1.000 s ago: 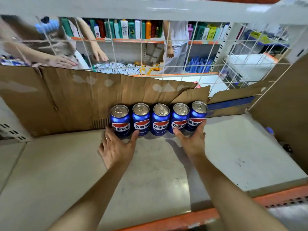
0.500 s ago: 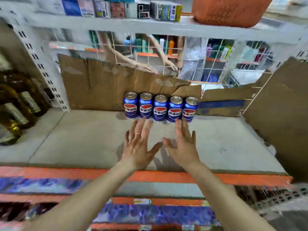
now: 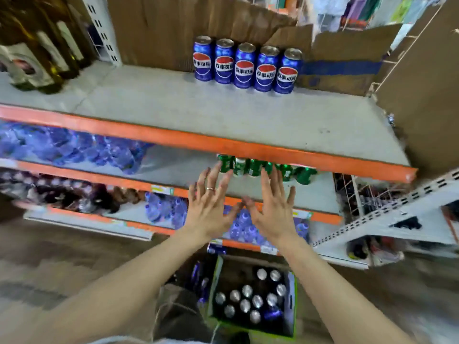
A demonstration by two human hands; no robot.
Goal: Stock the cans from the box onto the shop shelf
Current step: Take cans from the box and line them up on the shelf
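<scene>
Cans [image 3: 248,300] sit upright in the box [image 3: 292,306] on the floor, straight below both hands, nearer the body.

Tops face up, so long axis is vertical & the reach looks like a straight drop, imo. Five blue cans [image 3: 244,67] already lined up at the back of the shelf [image 3: 173,112], touching side by side. Left hand [image 3: 211,209] & right hand [image 3: 274,209] hover level w/ each other in front of the lower shelves, palms down, fingers spread wide, holding nothing. Box lies about midway btwn the forearms, maybe a bit closer to the right one.
</scene>
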